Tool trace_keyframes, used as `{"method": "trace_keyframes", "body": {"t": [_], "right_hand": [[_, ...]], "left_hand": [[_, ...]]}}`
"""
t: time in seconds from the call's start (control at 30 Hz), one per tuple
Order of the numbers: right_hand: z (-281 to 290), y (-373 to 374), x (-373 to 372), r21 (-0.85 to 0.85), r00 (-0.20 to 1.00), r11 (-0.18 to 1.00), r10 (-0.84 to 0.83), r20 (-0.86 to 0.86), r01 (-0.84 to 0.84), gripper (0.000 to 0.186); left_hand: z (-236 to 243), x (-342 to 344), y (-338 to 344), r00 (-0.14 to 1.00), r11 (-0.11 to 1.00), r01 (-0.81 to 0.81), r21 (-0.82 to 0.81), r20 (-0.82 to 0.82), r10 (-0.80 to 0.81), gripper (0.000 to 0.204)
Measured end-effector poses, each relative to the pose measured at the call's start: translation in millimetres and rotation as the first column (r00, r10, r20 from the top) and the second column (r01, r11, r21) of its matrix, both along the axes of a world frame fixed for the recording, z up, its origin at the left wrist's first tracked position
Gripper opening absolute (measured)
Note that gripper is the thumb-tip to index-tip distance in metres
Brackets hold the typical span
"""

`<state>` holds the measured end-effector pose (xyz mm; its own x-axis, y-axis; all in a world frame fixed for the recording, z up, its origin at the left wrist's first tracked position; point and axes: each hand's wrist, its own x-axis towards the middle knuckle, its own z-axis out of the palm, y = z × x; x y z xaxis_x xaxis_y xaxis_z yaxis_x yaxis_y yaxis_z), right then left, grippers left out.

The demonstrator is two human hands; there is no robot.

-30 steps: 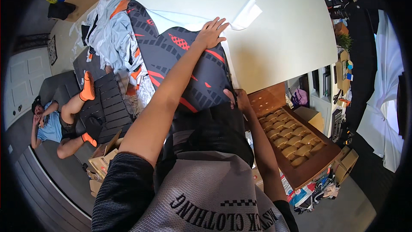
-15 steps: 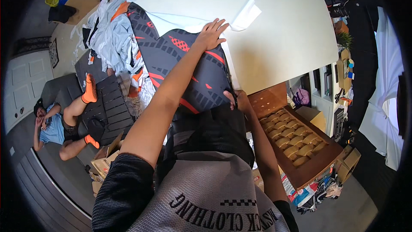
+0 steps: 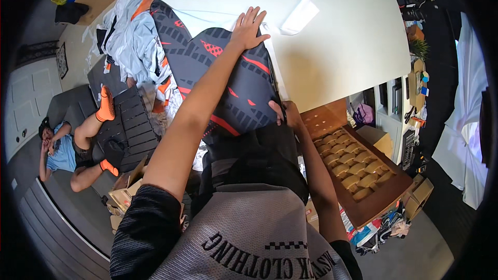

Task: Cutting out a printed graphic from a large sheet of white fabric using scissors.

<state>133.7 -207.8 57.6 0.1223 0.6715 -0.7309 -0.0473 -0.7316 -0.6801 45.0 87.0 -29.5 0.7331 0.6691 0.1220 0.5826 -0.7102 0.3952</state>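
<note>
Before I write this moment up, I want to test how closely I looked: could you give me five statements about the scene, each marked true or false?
1. The left hand rests with spread fingers on the patterned cloth. True.
2. The right hand is far from the patterned cloth. False: it is at the cloth's right edge, near the body.
3. A wooden chair with a woven panel stands to the person's right. True.
4. The white piece is under the left hand. False: it lies apart, to that hand's right, on the table.
5. The other person, at left, wears orange socks. True.
</note>
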Motion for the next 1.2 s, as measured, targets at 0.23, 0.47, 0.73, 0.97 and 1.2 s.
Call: {"method": "trace_keyframes", "body": {"t": [0.23, 0.47, 0.73, 0.97, 1.2], "right_hand": [[-7.2, 6.2, 6.3, 0.014, 0.999, 1.0, 0.014, -0.039, -0.014, 0.039], [-3.8, 13.1, 3.4, 0.021, 0.998, 0.999, -0.03, -0.046, 0.031, 0.042], [2.0, 17.9, 5.1, -0.069, 0.998, 0.997, -0.05, -0.029, 0.048, 0.038], [3.7, 16.0, 4.2, 0.04, 0.999, 0.999, -0.032, -0.01, 0.033, 0.039], [0.6, 15.1, 5.9, 0.025, 0.998, 0.999, 0.043, 0.052, -0.045, 0.038]], "left_hand": [[1.8, 1.3, 10.1, 1.0, 0.998, -0.003, 0.063, -0.019, 0.005, 0.089], [0.9, -0.4, 13.7, 0.999, 0.999, 0.017, 0.041, 0.027, -0.018, 0.083], [3.1, 1.3, 12.5, 0.999, 1.0, -0.011, 0.001, 0.044, 0.011, 0.079], [4.1, 0.8, 13.0, 0.998, 1.0, -0.014, -0.001, 0.064, 0.014, 0.082], [2.1, 0.7, 14.0, 0.996, 0.998, -0.01, -0.068, 0.093, 0.016, 0.084]]}}
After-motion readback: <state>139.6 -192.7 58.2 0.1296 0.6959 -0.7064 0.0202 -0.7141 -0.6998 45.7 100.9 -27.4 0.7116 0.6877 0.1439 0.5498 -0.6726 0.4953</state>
